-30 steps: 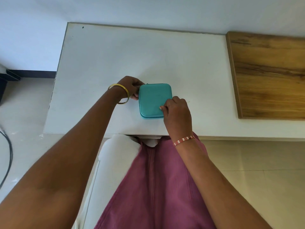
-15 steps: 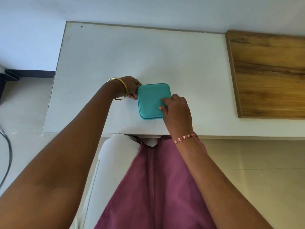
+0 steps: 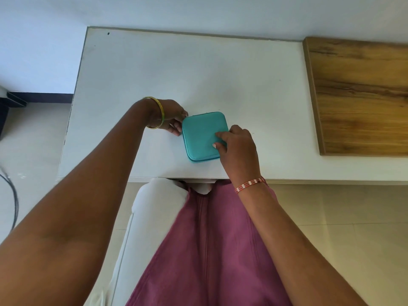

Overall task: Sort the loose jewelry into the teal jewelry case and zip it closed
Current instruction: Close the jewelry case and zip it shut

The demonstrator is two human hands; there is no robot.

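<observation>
The teal jewelry case lies closed and flat on the white table, near its front edge. My left hand is at the case's left edge with curled fingers pinching there; what they pinch is hidden. My right hand covers the case's near right corner, with thumb and forefinger bent onto the lid, holding it down. A gold bangle circles my left wrist and a red-and-white bead bracelet my right. No loose jewelry shows on the table.
A wooden board lies on the table's right part. A white chair and my purple garment are below the table's front edge. A dark cable runs over the floor at the left.
My left hand has slid from the case's far left corner a little down its left edge. My right forefinger has moved further onto the lid. The case has barely shifted.
</observation>
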